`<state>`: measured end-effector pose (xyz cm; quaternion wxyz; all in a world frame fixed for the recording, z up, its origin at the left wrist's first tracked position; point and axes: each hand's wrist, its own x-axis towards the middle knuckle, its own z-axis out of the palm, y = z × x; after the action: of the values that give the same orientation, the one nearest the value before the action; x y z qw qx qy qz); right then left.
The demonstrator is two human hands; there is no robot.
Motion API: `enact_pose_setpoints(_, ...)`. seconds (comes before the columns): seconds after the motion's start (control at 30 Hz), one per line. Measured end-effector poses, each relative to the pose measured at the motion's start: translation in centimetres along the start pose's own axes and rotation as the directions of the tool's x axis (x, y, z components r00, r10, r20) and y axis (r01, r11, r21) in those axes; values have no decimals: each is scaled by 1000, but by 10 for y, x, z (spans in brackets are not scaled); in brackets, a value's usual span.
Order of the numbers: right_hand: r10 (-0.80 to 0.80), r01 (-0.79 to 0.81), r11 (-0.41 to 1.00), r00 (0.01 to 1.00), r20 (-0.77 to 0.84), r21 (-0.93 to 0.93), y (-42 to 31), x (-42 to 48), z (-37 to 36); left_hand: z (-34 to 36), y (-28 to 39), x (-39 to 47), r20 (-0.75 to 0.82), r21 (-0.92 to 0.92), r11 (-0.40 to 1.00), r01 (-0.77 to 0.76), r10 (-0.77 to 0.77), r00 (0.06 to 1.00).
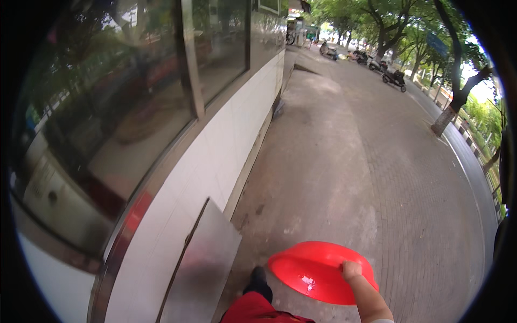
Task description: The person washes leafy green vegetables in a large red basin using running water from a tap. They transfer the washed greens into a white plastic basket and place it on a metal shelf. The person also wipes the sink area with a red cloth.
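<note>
My right hand [352, 269] grips a red plastic basin [311, 274] by its side, with the fingers closed on the rim. The basin hangs tilted over the pavement in front of my right side. A bright wet-looking glint shows on its surface. My left hand is out of view. Below me are my red garment [252, 309] and one dark shoe [258, 276] on the ground.
At my left runs a white-tiled wall [226, 137] under large glass windows [220, 48]. A metal sheet [206, 258] leans against it. Paved sidewalk [323, 161] stretches ahead. Parked scooters [394, 78] and trees [444, 117] line the roadside at right.
</note>
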<state>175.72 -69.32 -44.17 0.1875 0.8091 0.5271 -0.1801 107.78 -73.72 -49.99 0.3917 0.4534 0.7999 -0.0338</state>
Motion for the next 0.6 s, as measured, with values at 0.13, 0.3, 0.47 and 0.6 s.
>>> enact_pose_setpoints(0.13, -357, 325, 926, 919, -165, -191, -41, 95, -80, -22, 104, 87, 18, 46, 998, -34, 33, 999)
enact_pose_setpoints(0.3, -676, 558, 724, 690, -256, -406, -131, 231, -179, -71, 207, 127, -72, 80, 988, -130, 136, 988)
enact_pose_setpoints(0.47, -858, 702, 508, 464, -220, -500, -220, 381, -263, -89, 277, 132, -285, -107, 994, 17, -47, 957)
enact_pose_setpoints(0.6, -949, 801, 276, 316, -16, -532, -278, 481, -283, -17, 232, 71, -251, -140, 929, 343, -368, 895)
